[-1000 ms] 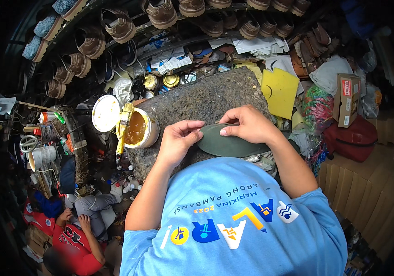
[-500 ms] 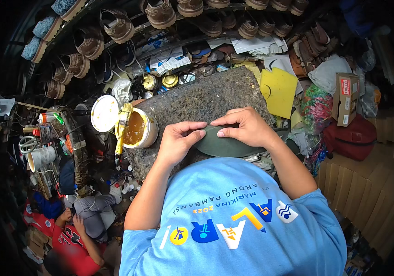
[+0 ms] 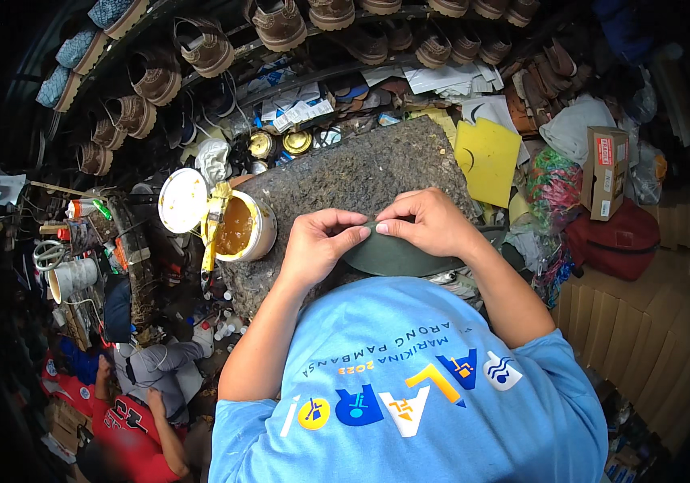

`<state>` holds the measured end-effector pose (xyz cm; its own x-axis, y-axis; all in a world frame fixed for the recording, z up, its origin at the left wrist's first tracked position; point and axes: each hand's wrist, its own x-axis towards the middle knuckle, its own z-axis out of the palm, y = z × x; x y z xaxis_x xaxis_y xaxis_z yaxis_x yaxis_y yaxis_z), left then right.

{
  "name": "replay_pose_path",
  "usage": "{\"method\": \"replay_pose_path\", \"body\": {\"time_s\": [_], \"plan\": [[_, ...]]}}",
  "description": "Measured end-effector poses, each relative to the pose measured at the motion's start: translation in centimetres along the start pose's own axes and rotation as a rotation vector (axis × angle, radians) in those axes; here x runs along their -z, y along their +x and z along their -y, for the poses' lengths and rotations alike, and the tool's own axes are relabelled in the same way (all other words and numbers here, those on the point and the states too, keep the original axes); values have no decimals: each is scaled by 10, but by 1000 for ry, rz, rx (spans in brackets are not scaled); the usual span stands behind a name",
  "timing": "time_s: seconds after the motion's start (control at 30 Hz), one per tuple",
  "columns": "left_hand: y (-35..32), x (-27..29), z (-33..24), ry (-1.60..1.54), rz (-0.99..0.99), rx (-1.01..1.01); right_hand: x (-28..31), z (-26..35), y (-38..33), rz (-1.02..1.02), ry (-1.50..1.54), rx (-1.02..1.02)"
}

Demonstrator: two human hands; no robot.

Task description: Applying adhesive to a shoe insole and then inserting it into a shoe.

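A dark green curved piece of shoe material (image 3: pixel 397 258) lies at the near edge of a rough, speckled grey stone slab (image 3: pixel 345 177). My left hand (image 3: pixel 321 245) and my right hand (image 3: pixel 429 225) meet at its top edge, both pinching it with thumb and fingertips. The lower part of the piece is hidden behind my blue shirt. Left of my left hand stands an open tub of amber glue (image 3: pixel 242 229) with a yellow-smeared brush (image 3: pixel 214 229) resting across its rim.
The tub's white lid (image 3: pixel 181 200) lies beside it. A yellow sheet (image 3: pixel 486 157) sits right of the slab. Rows of brown shoes (image 3: pixel 280 22) line the shelves behind. A cardboard box (image 3: pixel 607 169) and red bag (image 3: pixel 615 241) are at right. A person in red (image 3: pixel 132 423) sits lower left.
My hands have shifted slightly along the top edge of the green piece, fingertips drawing closer together. Nothing else has moved.
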<state>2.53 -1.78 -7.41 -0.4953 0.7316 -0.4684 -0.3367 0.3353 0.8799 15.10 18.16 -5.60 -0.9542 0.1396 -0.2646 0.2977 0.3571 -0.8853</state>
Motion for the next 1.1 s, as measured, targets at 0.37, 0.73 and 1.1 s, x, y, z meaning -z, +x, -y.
{"method": "replay_pose_path", "body": {"time_s": [0.37, 0.73, 1.1], "plan": [[56, -25, -16, 469, -66, -195, 36, -10, 20, -171, -323, -63], [67, -23, -19, 995, -37, -515, -11, -50, -6, -473, -601, 180], [84, -27, -15, 900, 42, -386, -10, -53, -2, -420, -537, 79]]}}
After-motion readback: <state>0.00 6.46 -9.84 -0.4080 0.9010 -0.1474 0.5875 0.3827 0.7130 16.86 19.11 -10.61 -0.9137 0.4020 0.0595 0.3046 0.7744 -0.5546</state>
